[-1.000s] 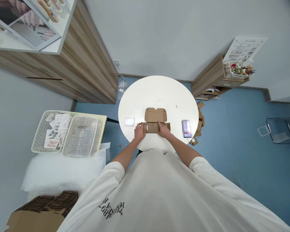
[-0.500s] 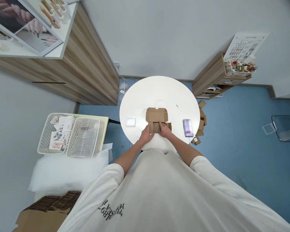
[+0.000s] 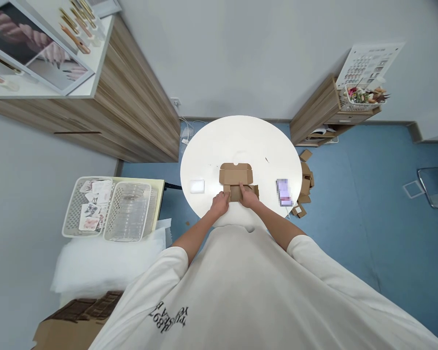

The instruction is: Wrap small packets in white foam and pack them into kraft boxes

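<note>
A small brown cardboard box (image 3: 236, 176) lies on the white round table (image 3: 236, 138), its lid laid back toward the wall and its tray part nearer my body. At the tray's left end, my left hand (image 3: 220, 203) grips the side flap between thumb and fingers. My right hand (image 3: 248, 196) holds the tray's right part, with a finger reaching over into it. The fingers' undersides are hidden. To the left on the table sits a small white packet (image 3: 197, 186); to the right lies a phone with a blurred purple screen (image 3: 284, 192).
Left of the table, white baskets hold cards (image 3: 91, 210) and clear plastic cases (image 3: 127, 214), beside white foam sheets (image 3: 95, 265). Flattened cardboard boxes (image 3: 305, 184) lie on the floor at the table's right. A tall wooden cabinet (image 3: 138, 97) stands back left, a small one (image 3: 315, 112) back right.
My left hand has shifted slightly up and left along the box's left flap. My right hand stays nearly in place. The view has tilted a little.
</note>
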{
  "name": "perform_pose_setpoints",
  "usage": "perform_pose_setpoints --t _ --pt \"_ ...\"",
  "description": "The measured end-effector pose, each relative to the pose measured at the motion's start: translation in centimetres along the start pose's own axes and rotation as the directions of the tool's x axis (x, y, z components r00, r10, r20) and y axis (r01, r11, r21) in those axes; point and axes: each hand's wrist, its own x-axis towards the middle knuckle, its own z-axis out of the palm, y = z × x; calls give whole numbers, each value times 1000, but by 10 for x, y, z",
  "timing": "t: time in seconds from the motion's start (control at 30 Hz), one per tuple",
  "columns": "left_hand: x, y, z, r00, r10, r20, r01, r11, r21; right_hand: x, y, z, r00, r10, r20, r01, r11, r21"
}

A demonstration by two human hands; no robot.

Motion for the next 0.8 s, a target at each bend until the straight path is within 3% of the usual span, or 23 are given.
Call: perform_pose_setpoints --t 0.37,0.63,0.8 --pt "0 -5 -2 994 106 -11 -102 978 181 2 2 2 999 17 30 -18 1000 15" --pt "11 -4 -7 985 168 37 -170 922 347 0 1 0 999 19 42 -18 999 -28" --pt "11 3 -13 986 160 -52 -131 925 357 4 3 4 999 20 27 -19 999 -38"
